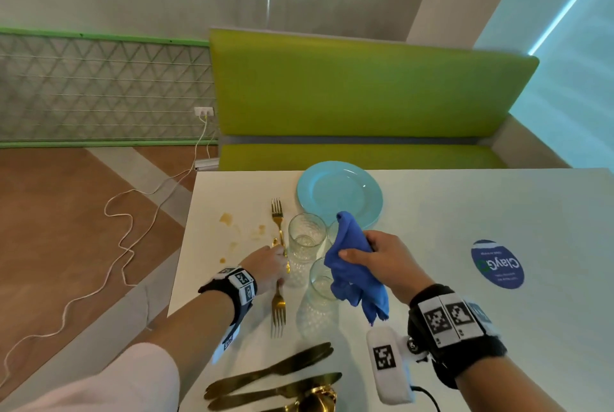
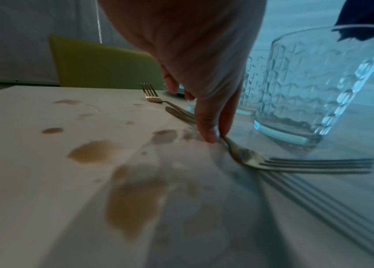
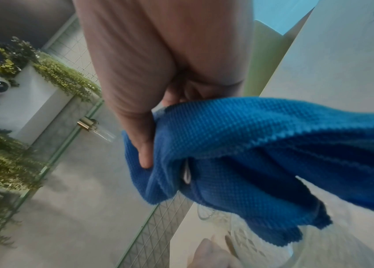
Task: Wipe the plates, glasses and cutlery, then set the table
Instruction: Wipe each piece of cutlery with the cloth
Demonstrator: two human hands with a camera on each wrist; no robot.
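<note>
Left hand: the left hand [image 1: 265,267] reaches down to the white table [image 1: 465,212], its fingertips [image 2: 211,135] pinching the handle of the near fork [image 1: 278,307], whose tines point back toward the person; the fork lies flat on the table.
Right hand: the right hand [image 1: 382,262] is raised above the glasses, thumb and fingers clenched around a bunched blue cloth [image 1: 354,270] that hangs down from the grip.
Far fork: a second gold fork [image 1: 277,215] lies beyond the left hand, tines pointing away, its handle running toward the fingers.
Glasses: a patterned clear glass [image 1: 305,239] stands just right of the forks; another glass [image 1: 320,282] stands nearer, partly behind the cloth.
Plate: a light blue plate [image 1: 339,192] sits at the far edge of the table, beyond the glasses.
Knives: gold knives [image 1: 272,375] lie at the near edge of the table.
Stains: brown spills [image 1: 227,219] mark the table left of the forks.
Sticker: a round blue sticker [image 1: 497,264] is on the table to the right.
Bench: a green bench [image 1: 362,92] stands behind the table.
</note>
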